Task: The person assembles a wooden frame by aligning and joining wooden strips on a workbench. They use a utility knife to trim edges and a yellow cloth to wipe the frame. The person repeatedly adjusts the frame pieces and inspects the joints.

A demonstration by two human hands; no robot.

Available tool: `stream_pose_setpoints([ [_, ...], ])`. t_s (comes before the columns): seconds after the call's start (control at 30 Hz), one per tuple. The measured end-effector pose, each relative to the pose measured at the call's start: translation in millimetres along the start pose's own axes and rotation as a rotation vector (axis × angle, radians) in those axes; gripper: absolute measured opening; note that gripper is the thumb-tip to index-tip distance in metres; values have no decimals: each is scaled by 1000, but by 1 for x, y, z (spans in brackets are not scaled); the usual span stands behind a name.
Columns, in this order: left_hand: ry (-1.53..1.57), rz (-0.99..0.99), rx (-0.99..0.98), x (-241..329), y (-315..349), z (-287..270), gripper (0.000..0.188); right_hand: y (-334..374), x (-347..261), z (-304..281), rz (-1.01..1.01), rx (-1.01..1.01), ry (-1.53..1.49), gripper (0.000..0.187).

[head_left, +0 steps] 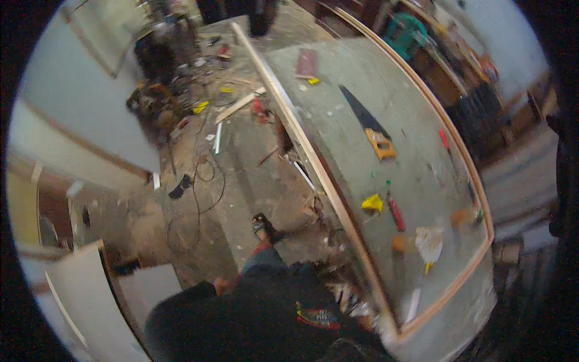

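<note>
At my left side, just past the dark sleeve, a small part of my left hand (pixel 224 285) shows, its fingers too blurred to read. It hangs above the floor, apart from the tools, and I cannot make out anything in it. My right hand is out of view. To my right, a long frame of wooden strips (pixel 319 169) lies along the edges of a grey-green worktable (pixel 338 151). Inside it rest a handsaw (pixel 368 127) with a yellow-orange handle, a red-handled tool (pixel 395 211), a yellow scrap (pixel 372 204) and a whitish flat piece (pixel 429 244).
My sandalled foot (pixel 260 226) stands on the littered floor beside the table. A dark cable (pixel 199 199) loops across the floor to the left, near offcuts of wood (pixel 238 107). Pale panels (pixel 87 289) lean at the lower left. A green plastic chair (pixel 404 36) stands beyond the table.
</note>
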State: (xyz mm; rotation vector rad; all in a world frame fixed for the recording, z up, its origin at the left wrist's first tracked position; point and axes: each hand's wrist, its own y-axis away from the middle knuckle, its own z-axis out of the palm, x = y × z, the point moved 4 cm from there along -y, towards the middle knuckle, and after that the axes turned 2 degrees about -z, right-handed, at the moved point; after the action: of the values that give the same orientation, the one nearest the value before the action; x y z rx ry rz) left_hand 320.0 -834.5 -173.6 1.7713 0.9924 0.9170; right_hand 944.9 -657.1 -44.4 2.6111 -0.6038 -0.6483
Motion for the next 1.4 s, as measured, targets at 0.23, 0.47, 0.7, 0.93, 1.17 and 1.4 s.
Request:
stream_pose_setpoints([
  [0.23,355,283,1,55,-82,-86,36,-38,-182,83,-66,-210,-132,32],
  [0.47,769,140,152,65,-150,-276,33,-93,-446,100,-555,6,-572,30],
  [0.7,727,87,207,76,-177,-365,33,-97,-540,39,-858,312,-422,23],
  [0.93,-83,520,-27,179,-173,-313,39,-227,-493,-77,-530,738,-458,33],
  [1.17,187,504,33,344,-159,-319,44,-503,-375,-209,-74,856,-172,43],
  [1.4,179,402,374,431,-126,-392,49,-602,-316,-296,525,851,310,85],
])
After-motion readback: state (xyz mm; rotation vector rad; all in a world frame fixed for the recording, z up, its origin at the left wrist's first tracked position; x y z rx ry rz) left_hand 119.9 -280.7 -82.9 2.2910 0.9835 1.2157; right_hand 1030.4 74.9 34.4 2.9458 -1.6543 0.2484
